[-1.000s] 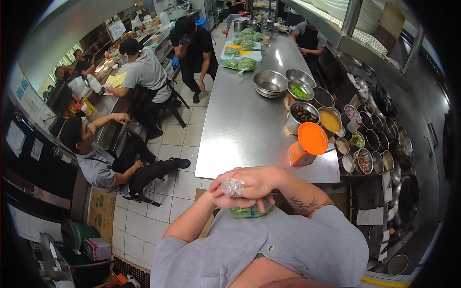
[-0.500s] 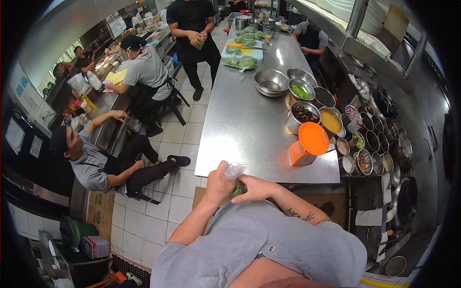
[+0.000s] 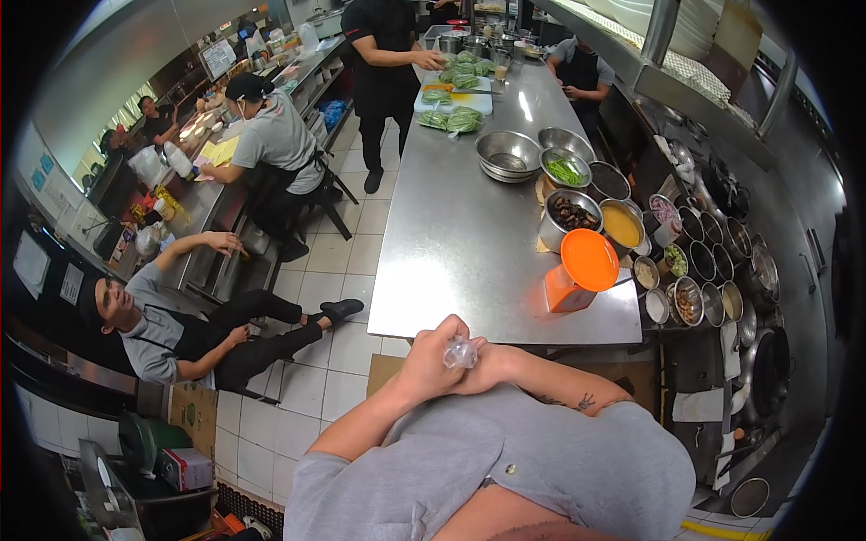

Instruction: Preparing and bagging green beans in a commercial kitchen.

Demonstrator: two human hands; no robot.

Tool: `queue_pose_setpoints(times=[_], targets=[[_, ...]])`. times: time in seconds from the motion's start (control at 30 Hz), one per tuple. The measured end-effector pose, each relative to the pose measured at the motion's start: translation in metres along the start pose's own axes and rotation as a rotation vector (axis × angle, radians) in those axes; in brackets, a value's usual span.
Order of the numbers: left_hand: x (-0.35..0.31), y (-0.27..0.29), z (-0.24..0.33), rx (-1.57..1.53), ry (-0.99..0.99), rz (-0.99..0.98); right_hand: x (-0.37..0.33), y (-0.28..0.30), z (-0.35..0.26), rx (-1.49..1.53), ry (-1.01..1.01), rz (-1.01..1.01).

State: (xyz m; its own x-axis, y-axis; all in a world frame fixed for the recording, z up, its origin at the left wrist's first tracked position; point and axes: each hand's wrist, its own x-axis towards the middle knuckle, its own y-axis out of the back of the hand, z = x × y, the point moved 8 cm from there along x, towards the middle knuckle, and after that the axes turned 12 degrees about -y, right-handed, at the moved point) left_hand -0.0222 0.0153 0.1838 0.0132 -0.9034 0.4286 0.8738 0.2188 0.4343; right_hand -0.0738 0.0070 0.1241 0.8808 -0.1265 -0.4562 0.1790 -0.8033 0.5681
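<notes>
My left hand and my right hand meet in front of my chest, just short of the near edge of the steel table. Between their fingers is a small crumpled piece of clear plastic; the left fingers curl round it and the right hand presses in from the other side. My grey shirt hides whatever lies under the hands. My right forearm, which has a small tattoo, lies across my chest.
On the table stand an orange-lidded container, metal bowls of ingredients and a board of green vegetables. Small tubs line the right side. One person sits on the floor, another at the left counter, another stands in black.
My hands have shifted slightly and drawn together on the plastic. The green thing seen under them is out of sight. The person in black has walked to the table's far end.
</notes>
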Motion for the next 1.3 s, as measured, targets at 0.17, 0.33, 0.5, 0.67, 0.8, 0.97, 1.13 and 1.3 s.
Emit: queue_pose_setpoints(times=[0.17, 0.33, 0.5, 0.67, 0.8, 0.97, 1.13, 1.3], targets=[[0.011, -0.001, 0.035, -0.15, -0.191, -0.047, -0.015, 0.002, -0.026, 0.008, 0.18, -0.078], [0.02, -0.008, 0.042, -0.182, -0.26, -0.094, -0.003, -0.013, -0.027, 0.056, 0.325, 0.06], [0.029, -0.011, 0.045, -0.167, -0.297, -0.133, -0.013, 0.009, -0.061, -0.129, 0.198, 0.069], [0.036, -0.002, 0.017, -0.332, 0.032, -0.119, 0.015, -0.025, -0.022, 0.292, 0.508, 0.211], [0.01, 0.016, -0.044, -0.796, 0.134, 0.098, -0.001, 0.003, -0.039, -0.006, 0.493, 0.323], [-0.043, -0.011, -0.03, -1.088, 0.207, -0.074, -0.011, -0.004, -0.044, -0.074, 0.534, 0.326], [-0.034, 0.004, -0.006, -1.029, 0.147, 0.091, -0.051, 0.021, -0.082, -0.347, 0.868, 0.756], [-0.081, -0.001, -0.038, -0.871, 0.329, -0.239, -0.057, 0.035, -0.074, -0.303, 0.705, 0.803]])
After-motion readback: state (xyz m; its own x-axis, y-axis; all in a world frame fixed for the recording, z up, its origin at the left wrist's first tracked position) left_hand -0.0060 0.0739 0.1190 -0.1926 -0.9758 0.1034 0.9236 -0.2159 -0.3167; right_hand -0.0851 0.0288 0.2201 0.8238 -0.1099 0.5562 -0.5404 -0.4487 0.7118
